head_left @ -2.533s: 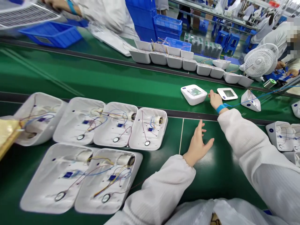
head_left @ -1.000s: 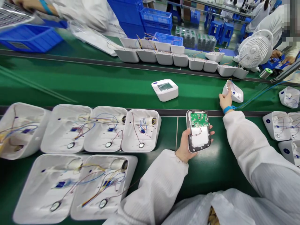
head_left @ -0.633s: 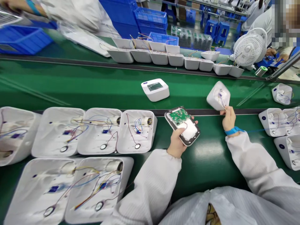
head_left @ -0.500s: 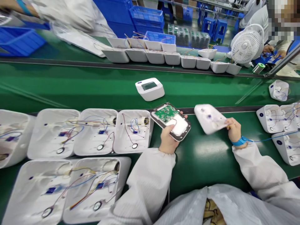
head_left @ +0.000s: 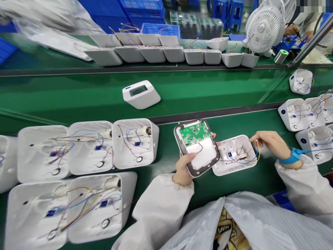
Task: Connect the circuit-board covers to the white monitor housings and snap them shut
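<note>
My left hand (head_left: 186,165) is closed on a dark-rimmed panel (head_left: 205,156), its thumb over the white inner part. A green circuit board (head_left: 195,132) and a short thin wire show on the panel's raised face. Just right of it, an open white housing (head_left: 221,170) lies on the green bench, hollow side up, with a small blue part and wires inside. My right hand (head_left: 272,142) is at the housing's upper right corner, index finger stretched to the rim, other fingers partly bent. Yellow and blue wires (head_left: 258,152) rise over the rim beside these fingers.
Several open white housings (head_left: 153,149) with wires stand at left, more (head_left: 293,121) at right. One closed white device (head_left: 142,99) rests on the green strip ahead. Grey-white shells (head_left: 153,55) line the far ledge, near a fan (head_left: 262,29) and a co-worker's hands (head_left: 292,30).
The white housing in my right hand has come down onto the bench, hollow side now up. The panel in my left hand has turned and moved slightly right and lower. The view has shifted.
</note>
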{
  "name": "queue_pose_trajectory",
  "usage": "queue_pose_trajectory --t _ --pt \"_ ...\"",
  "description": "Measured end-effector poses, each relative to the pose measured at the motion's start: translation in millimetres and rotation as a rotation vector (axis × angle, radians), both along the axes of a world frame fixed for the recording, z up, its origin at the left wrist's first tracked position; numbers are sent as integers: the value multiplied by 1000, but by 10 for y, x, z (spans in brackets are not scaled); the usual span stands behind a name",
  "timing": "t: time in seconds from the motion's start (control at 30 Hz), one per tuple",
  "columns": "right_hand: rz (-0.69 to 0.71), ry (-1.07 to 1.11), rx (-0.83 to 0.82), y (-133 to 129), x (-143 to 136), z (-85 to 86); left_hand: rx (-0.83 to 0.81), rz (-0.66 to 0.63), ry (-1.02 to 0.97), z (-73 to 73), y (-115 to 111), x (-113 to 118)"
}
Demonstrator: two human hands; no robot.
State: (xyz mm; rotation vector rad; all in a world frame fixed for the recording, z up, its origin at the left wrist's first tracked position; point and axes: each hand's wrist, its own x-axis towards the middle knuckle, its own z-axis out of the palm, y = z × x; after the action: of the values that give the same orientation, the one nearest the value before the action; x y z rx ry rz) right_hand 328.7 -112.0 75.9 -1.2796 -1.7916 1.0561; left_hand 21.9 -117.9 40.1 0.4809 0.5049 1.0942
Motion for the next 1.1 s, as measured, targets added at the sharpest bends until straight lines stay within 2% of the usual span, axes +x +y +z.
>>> queue_pose_trajectory --t 0.1,0.2,0.33,0.47,0.57,0.67,0.77,0.93,1.1 --pt "114 78 -130 -142 -16 163 0 -29 8 6 -134 27" --pt "212 142 -174 -209 -198 276 27 -55 120 -11 -208 41" --pt "284 244 -159 -207 -524 287 77 -46 238 -185 -298 2" --pt "193 336 -253 -181 -789 180 205 -96 293 -437 -416 -125" --pt "48 366 -267 -172 -921 84 190 -161 357 -498 -504 -224" --pt "-80 309 -226 -165 -993 17 46 -185 345 -457 -573 -263" --pt "-90 243 -174 -155 -1012 -15 -53 -214 255 -387 -601 -239" --pt "-51 145 -75 -152 -986 13 -58 -72 180 -252 -550 -167" --pt "-33 -1 -9 -156 -993 77 -50 -190 121 -33 -480 -94"
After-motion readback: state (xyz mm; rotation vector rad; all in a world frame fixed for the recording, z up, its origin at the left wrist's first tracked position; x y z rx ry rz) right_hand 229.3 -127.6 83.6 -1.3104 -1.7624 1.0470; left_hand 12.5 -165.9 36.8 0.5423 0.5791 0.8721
